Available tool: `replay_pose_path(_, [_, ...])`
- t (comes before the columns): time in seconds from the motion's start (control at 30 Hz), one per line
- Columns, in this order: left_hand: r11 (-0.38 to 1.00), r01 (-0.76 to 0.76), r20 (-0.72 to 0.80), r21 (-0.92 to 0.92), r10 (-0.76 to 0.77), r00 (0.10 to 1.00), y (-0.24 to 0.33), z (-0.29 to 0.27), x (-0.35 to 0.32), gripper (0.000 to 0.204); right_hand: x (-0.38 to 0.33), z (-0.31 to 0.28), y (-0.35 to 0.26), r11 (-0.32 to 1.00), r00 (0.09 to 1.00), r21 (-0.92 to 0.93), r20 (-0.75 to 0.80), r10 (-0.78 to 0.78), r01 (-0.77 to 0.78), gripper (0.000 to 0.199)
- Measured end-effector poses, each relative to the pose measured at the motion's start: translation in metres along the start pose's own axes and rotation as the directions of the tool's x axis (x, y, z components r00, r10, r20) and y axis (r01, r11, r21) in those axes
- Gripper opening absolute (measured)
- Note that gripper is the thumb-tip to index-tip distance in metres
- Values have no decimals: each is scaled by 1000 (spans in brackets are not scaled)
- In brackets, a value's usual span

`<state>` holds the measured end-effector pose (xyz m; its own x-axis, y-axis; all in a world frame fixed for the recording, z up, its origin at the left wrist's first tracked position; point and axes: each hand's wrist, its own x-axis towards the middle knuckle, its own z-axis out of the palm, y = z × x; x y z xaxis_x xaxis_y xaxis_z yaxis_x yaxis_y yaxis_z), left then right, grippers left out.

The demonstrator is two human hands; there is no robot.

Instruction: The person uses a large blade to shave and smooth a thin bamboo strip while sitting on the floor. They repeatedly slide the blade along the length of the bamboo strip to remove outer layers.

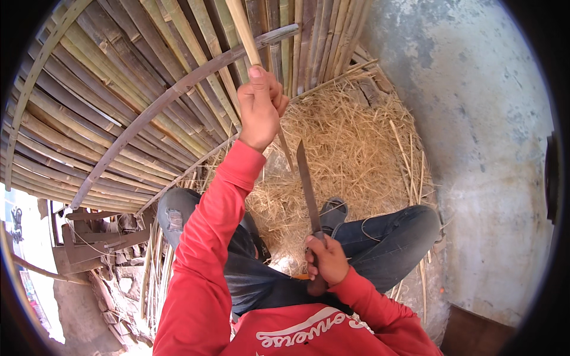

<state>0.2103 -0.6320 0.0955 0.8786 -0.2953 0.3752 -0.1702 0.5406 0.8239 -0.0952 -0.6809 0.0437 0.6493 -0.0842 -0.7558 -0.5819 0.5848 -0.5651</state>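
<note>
grasping in a clenched left hand, reached out to the far side and left of the middle, a long, narrow, pale strip of wood or bamboo. running from the far edge of view, through the fist, to a thin, pointed end nearer in. crossing in front of a slatted panel of split bamboo on the far left, with a grey-brown crosswise pole laid over the slats; cannot tell whether touching either.

grasping in a closed right hand, low and near, just right of the middle, the dark brown handle of a long knife with a narrow, dark metal blade. pointing away toward the far side, up to just beside the thin end of the strip.

sitting low in a red long-sleeved top and worn blue jeans, with knees apart, before a thick litter of dry yellow straw-like strands. resting there with a dark shoe. flanked on the right by a grey, patchy wall, on the near left by heaped brown boards.
</note>
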Motion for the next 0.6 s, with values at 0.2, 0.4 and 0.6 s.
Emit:
replay_pose_path(0.2, [996, -65, -86, 69, 71, 994, -1, -9, 7, 65, -34, 36, -64, 812, 814, 75, 6, -581, 579, 17])
replay_pose_path(0.4, [985, -101, -169, 138, 124, 978, -9, -1, 8, 63, -14, 32, -25, 859, 865, -101, 74, -497, 502, 15])
replay_pose_path(0.6, [993, -71, -181, 94, 87, 980, -7, -12, -1, 63, -27, 31, -56, 950, 951, -59, 21, -307, 308, 17])
